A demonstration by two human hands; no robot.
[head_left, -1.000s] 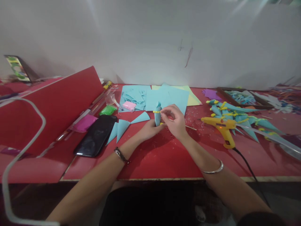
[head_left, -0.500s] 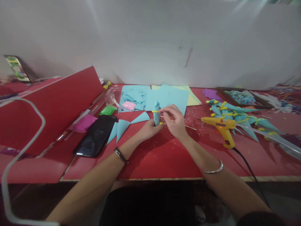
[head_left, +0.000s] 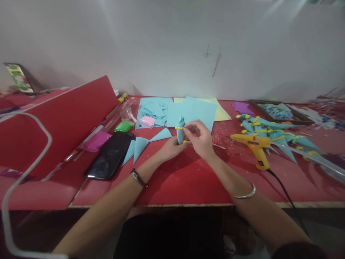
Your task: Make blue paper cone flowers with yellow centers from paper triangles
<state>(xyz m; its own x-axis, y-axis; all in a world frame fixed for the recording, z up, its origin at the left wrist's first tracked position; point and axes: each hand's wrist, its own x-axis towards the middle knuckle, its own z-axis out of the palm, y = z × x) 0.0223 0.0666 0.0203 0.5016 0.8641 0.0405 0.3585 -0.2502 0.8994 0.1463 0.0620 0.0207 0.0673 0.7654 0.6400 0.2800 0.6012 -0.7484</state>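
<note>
My left hand [head_left: 174, 148] is closed around the lower part of a rolled light-blue paper cone [head_left: 180, 135], which stands upright over the table. A beaded yellow strip [head_left: 179, 128] crosses the cone's upper part. My right hand [head_left: 201, 138] pinches the strip's right end between thumb and fingertips. A bit of yellow [head_left: 184, 141] shows by my left thumb; its kind is unclear. To the left of my left hand lie flat blue paper pieces [head_left: 140, 146]. Part of a thin stick [head_left: 218, 146] emerges from behind my right hand.
A yellow hot glue gun [head_left: 253, 145] with a black cord lies on the right, beside several blue cones with yellow trim [head_left: 280, 136]. On the left are a black phone [head_left: 109, 156], a green packet [head_left: 124, 126] and a standing red board [head_left: 61, 126]. Blue sheets [head_left: 196, 111] lie behind.
The cone and yellow strip have shifted very slightly to the right. My right fingers have bent a little more at the strip's end. The rest looks the same.
</note>
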